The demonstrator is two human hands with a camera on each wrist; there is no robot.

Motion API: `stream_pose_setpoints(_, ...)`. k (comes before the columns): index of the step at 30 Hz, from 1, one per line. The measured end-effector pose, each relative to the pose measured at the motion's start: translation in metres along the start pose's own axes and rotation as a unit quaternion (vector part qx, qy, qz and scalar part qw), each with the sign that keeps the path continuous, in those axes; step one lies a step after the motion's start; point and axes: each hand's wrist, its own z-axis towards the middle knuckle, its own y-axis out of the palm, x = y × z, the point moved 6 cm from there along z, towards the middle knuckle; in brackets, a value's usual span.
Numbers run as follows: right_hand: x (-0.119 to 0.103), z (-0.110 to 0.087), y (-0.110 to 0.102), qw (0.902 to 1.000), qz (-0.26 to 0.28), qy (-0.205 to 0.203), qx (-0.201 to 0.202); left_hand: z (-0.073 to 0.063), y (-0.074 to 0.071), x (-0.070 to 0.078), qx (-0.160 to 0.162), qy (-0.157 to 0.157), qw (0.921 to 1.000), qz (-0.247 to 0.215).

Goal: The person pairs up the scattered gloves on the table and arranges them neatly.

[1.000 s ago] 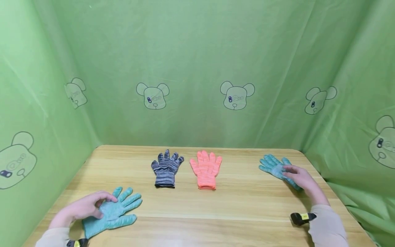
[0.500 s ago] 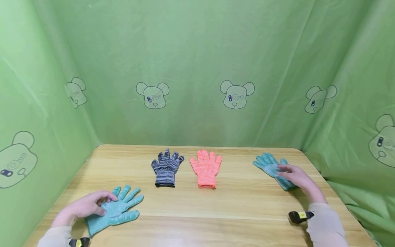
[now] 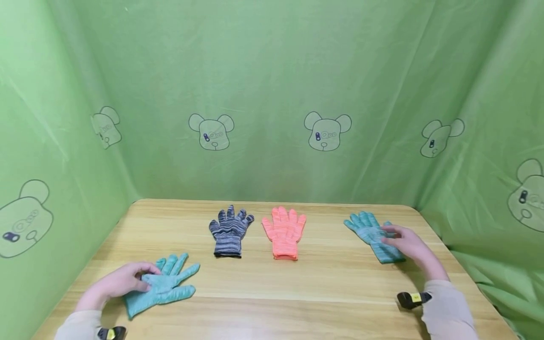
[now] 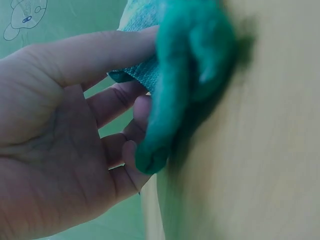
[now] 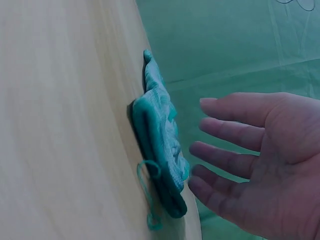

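Observation:
At the front left of the table, my left hand (image 3: 123,282) pinches a turquoise knitted glove (image 3: 170,281) between thumb and fingers. Its fabric bunches slightly by the thumb, and the glove's fingers point up and right. The left wrist view has my thumb against this glove (image 4: 172,75), with my other fingers partly hidden behind it. Toward the back right lies a second turquoise glove (image 3: 376,238), palm area showing, cuff toward me. My right hand (image 3: 405,243) hovers just beside it. In the right wrist view, its relaxed fingers are apart from the glove (image 5: 160,135).
A dark grey striped glove (image 3: 229,231) and a coral-pink glove (image 3: 284,233) lie side by side at the back middle of the wooden table (image 3: 272,302). A loose turquoise thread (image 5: 145,190) hangs from the right glove's cuff. Green cloth (image 3: 272,71) encloses the table.
The left turquoise glove has shifted slightly up and right with my left hand. The right one has turned and slid left, its cuff now showing more, and my right hand has come off it.

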Motion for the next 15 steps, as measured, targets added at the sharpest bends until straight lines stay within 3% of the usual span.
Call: stream_pose_setpoints(15, 0.0094, 0.0023, 0.0072, 0.9988, -0.036, -0.026, -0.021, 0.0016, -0.0036, -0.0030, 0.027, -0.029, 0.9988, -0.031)
